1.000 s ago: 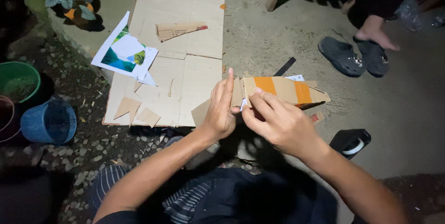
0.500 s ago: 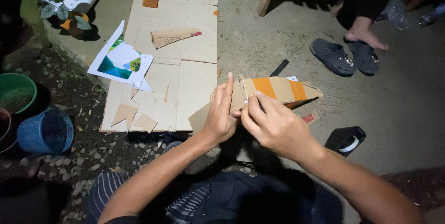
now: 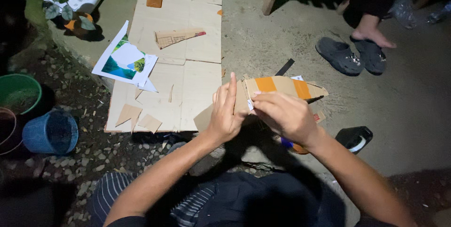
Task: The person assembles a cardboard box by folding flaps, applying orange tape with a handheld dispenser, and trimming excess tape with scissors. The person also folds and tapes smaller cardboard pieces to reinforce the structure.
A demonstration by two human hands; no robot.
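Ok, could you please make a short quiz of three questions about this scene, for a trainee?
1. True or false: both hands touch the cardboard piece with orange tape.
2. Which container lies nearest the small cardboard triangles? A) blue basket B) green pot C) metal bucket
3. Fill in: the dark sandals lie on the ____ ground, beside a bare foot.

Key
1. True: the left hand presses flat on it and the right hand pinches its edge.
2. A
3. concrete
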